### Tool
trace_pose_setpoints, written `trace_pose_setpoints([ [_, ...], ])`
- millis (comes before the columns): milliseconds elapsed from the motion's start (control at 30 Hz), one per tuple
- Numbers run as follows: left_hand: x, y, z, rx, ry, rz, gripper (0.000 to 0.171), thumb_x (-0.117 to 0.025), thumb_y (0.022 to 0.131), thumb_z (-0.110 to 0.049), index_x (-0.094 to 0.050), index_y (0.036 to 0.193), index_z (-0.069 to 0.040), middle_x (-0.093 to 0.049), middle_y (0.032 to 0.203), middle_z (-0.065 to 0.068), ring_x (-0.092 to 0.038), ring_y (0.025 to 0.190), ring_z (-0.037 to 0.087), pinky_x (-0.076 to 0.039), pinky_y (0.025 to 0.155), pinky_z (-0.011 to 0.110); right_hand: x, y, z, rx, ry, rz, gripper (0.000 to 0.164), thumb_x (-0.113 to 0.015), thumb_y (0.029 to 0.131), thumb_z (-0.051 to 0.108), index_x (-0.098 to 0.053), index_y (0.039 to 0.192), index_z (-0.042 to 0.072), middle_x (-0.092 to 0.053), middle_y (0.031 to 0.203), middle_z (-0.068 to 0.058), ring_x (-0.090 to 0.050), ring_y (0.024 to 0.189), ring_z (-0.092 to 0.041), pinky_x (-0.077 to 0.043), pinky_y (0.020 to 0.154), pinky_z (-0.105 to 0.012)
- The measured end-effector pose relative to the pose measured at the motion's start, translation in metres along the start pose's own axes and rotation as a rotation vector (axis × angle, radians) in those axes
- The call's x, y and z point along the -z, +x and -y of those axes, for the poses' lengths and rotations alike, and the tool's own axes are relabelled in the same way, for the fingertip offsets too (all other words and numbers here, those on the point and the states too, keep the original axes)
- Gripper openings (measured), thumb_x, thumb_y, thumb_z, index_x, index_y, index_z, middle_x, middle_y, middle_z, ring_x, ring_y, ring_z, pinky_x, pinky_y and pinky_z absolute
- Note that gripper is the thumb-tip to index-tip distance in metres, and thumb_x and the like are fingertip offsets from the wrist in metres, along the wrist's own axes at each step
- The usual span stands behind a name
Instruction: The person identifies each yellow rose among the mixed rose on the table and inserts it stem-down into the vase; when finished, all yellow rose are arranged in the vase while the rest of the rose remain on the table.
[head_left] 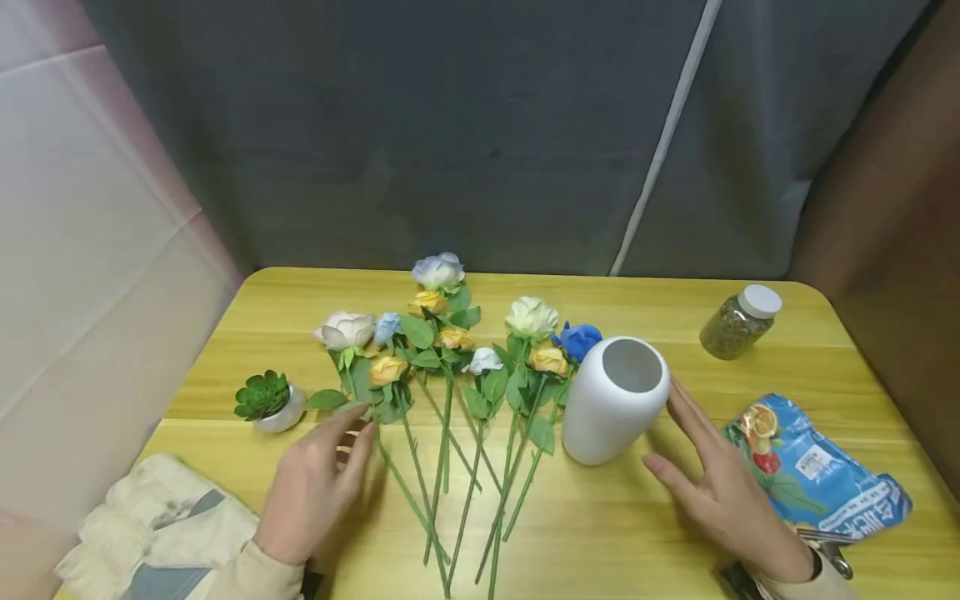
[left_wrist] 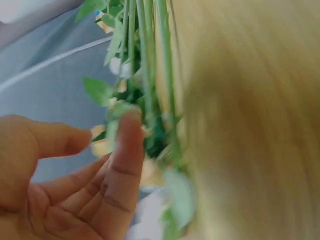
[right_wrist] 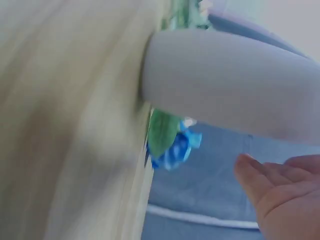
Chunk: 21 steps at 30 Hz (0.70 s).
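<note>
Thumbs stand apart from fingers on the left hand (head_left: 318, 475) and right hand (head_left: 723, 496) — some right fingertips hidden. A glossy blue pouch (head_left: 795, 500) bears an unreadably small white label (head_left: 816, 463); between the hands, green-stemmed artificial flowers (head_left: 454, 337) lie beside an upright white vase (head_left: 609, 408).

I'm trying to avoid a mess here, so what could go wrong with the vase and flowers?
The right hand is close beside the upright white vase without gripping it, so a bump might tip it. The flowers lie with some stems crossing; pulling one could drag others.
</note>
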<state>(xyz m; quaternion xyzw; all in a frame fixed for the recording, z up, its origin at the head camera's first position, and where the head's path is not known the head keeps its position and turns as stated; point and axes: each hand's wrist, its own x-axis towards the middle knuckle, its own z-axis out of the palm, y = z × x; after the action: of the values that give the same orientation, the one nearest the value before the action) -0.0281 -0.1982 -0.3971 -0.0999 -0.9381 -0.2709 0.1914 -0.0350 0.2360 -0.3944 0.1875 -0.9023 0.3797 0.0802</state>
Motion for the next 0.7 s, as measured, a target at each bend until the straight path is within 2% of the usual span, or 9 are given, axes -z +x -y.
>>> trace_pose_setpoints([
  [67,-0.005,0.013,0.003,0.139,-0.141,0.099,0.021,-0.069,0.097,-0.009,-0.072,0.113,0.003,-0.078,0.087,0.012,-0.072,0.063,0.018,-0.06,0.055,0.031,0.0,0.008,0.003,-0.012,0.147,-0.011,0.09,-0.074,0.092,0.001,-0.026,0.164,0.026,-0.036,0.165,-0.007,-0.041,0.142,0.005,-0.033,0.111,-0.007],
  [133,-0.012,0.024,0.008,0.286,-0.275,0.231,0.019,-0.069,0.098,-0.012,-0.072,0.109,0.003,-0.077,0.079,0.008,-0.07,0.057,0.015,-0.059,0.052,0.029,0.001,0.016,0.006,-0.016,0.268,-0.017,0.091,-0.075,0.089,-0.006,-0.03,0.162,0.025,-0.043,0.161,-0.008,-0.047,0.138,0.004,-0.041,0.107,-0.008],
  [200,-0.018,0.033,0.014,0.419,-0.391,0.336,0.022,-0.068,0.1,-0.016,-0.071,0.109,0.004,-0.077,0.078,0.009,-0.07,0.054,0.016,-0.059,0.05,0.029,0.002,0.023,0.008,-0.017,0.348,-0.024,0.091,-0.075,0.087,-0.009,-0.033,0.161,0.023,-0.048,0.157,-0.005,-0.049,0.137,0.002,-0.044,0.106,-0.01],
  [300,-0.027,0.042,0.02,0.521,-0.507,0.404,0.027,-0.069,0.099,-0.017,-0.069,0.109,0.008,-0.077,0.08,0.012,-0.072,0.057,0.02,-0.061,0.052,0.033,0.002,0.032,0.009,-0.009,0.404,-0.03,0.092,-0.078,0.083,-0.011,-0.036,0.159,0.02,-0.052,0.151,0.002,-0.052,0.134,-0.001,-0.047,0.104,-0.012],
  [400,-0.032,0.045,0.02,0.553,-0.499,0.417,0.024,-0.071,0.098,-0.018,-0.071,0.105,0.005,-0.077,0.077,0.01,-0.072,0.056,0.02,-0.061,0.052,0.034,0.001,0.036,0.01,0.008,0.413,-0.035,0.091,-0.08,0.079,-0.013,-0.041,0.157,0.015,-0.056,0.144,0.006,-0.056,0.128,-0.003,-0.05,0.101,-0.013],
  [567,-0.032,0.046,0.016,0.501,-0.387,0.431,0.021,-0.075,0.095,-0.021,-0.072,0.098,-0.001,-0.075,0.071,0.002,-0.07,0.054,0.017,-0.055,0.051,0.027,0.0,0.039,0.011,0.03,0.381,-0.034,0.086,-0.083,0.076,-0.011,-0.048,0.151,0.012,-0.062,0.136,0.004,-0.06,0.121,-0.003,-0.052,0.097,-0.014],
  [633,-0.029,0.045,0.015,0.495,-0.376,0.434,0.02,-0.075,0.095,-0.021,-0.072,0.099,-0.002,-0.074,0.071,0.002,-0.07,0.055,0.017,-0.051,0.05,0.026,0.0,0.04,0.011,0.031,0.367,-0.03,0.085,-0.084,0.077,-0.009,-0.049,0.151,0.012,-0.062,0.135,0.002,-0.061,0.12,-0.002,-0.053,0.096,-0.015],
  [700,-0.026,0.044,0.016,0.514,-0.408,0.432,0.018,-0.073,0.096,-0.018,-0.071,0.101,0.0,-0.075,0.072,0.005,-0.07,0.056,0.017,-0.052,0.049,0.027,-0.001,0.041,0.011,0.028,0.358,-0.026,0.085,-0.084,0.077,-0.008,-0.048,0.151,0.014,-0.062,0.135,0.0,-0.061,0.12,-0.002,-0.053,0.096,-0.015],
])
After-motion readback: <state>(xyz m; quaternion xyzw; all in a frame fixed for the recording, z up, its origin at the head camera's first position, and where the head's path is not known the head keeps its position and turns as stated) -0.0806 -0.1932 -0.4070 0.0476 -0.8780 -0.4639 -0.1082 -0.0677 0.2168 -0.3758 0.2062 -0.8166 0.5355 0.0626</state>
